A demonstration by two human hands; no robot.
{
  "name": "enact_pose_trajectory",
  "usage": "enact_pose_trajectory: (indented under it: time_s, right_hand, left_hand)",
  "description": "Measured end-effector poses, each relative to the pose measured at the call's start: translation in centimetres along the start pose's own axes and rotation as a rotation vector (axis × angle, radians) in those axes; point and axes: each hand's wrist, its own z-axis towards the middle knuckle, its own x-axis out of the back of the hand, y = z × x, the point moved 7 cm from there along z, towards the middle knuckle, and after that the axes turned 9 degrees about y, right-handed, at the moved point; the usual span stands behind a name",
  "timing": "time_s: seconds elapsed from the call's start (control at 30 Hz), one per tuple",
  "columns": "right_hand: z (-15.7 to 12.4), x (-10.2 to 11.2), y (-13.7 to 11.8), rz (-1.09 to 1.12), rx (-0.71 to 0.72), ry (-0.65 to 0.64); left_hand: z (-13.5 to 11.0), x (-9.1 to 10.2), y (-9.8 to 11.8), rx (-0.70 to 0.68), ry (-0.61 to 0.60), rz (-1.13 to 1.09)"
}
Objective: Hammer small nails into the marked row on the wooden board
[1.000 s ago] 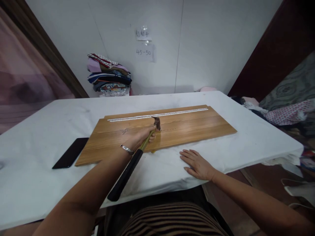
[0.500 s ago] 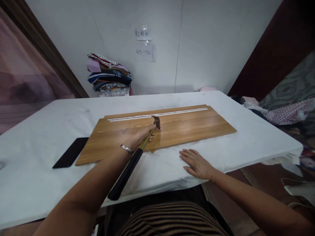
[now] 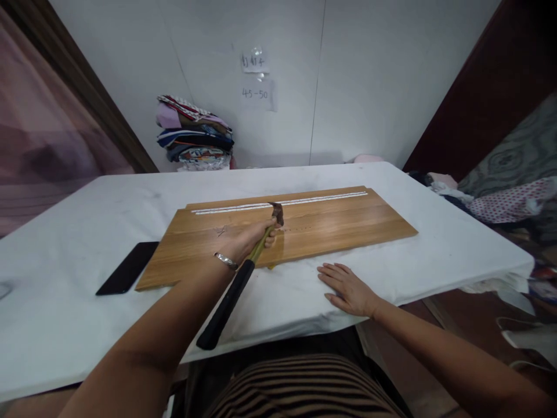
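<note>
My left hand (image 3: 259, 235) is wrapped round the upper shaft of a claw hammer (image 3: 230, 302), close under its rusty head. The black grip of the hammer slants back toward my body. Its head is over the middle of a brown wooden board (image 3: 339, 219), by a row of small dark marks or nails (image 3: 300, 229); whether it touches the wood I cannot tell. To the left of that hand lies a small heap of nails (image 3: 220, 230) on the board. My right hand (image 3: 350, 292) rests flat, fingers apart, on the white tablecloth in front of the board, holding nothing.
Two white strips (image 3: 278, 203) run along the board's far side. A black flat device (image 3: 128, 269) lies by its left end on the white-covered table (image 3: 452, 249). Folded cloth (image 3: 195, 133) is stacked against the wall, with paper notes (image 3: 257, 93) above. Spotted fabric (image 3: 513, 200) lies at right.
The hammer's grip end has shifted slightly up and to the right, while its head stays at almost the same spot. My right hand has not moved.
</note>
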Motion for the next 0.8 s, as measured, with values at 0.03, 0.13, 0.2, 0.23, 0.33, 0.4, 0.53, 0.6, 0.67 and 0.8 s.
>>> enact_pose_trajectory:
  time_s: [0.03, 0.13, 0.2, 0.23, 0.33, 0.4, 0.53, 0.6, 0.67, 0.8]
  right_hand:
    - [0.0, 0.0, 0.1, 0.027, -0.010, -0.011]
    - [0.5, 0.1, 0.9, 0.171, -0.101, -0.034]
    - [1.4, 0.6, 1.5, 0.340, -0.230, -0.012]
    - [2.1, 0.8, 1.6, 0.452, -0.300, 0.005]
    - [5.4, 2.0, 1.3, 0.810, -0.495, 0.196]
    - [8.1, 2.2, 0.5, 1.066, -0.585, 0.326]
    - [12.5, -0.1, -2.3, 1.565, -0.688, 0.178]
    - [13.2, -0.3, -2.4, 1.632, -0.686, 0.172]
    - [12.9, -0.1, -1.9, 1.628, -0.678, 0.175]
    - [10.9, 1.0, -0.5, 1.528, -0.692, 0.226]
  left_hand:
    - [0.0, 0.0, 0.3, -0.009, 0.012, -0.023]
    - [0.1, 0.1, 1.5, -0.044, 0.054, -0.111]
    - [0.3, 0.0, 2.2, -0.060, 0.082, -0.176]
    - [0.5, -0.1, 2.5, -0.067, 0.094, -0.203]
    - [0.9, -1.4, 3.1, -0.102, 0.111, -0.257]
    - [1.1, -2.8, 3.0, -0.133, 0.121, -0.296]
    - [0.6, -5.1, 1.4, -0.199, 0.188, -0.247]
    - [-0.1, -6.0, 0.6, -0.310, 0.100, -0.036]
    - [-1.1, -5.7, 0.2, -0.498, 0.020, 0.144]
    - [-2.4, -0.5, -1.7, -0.650, 0.213, 0.733]
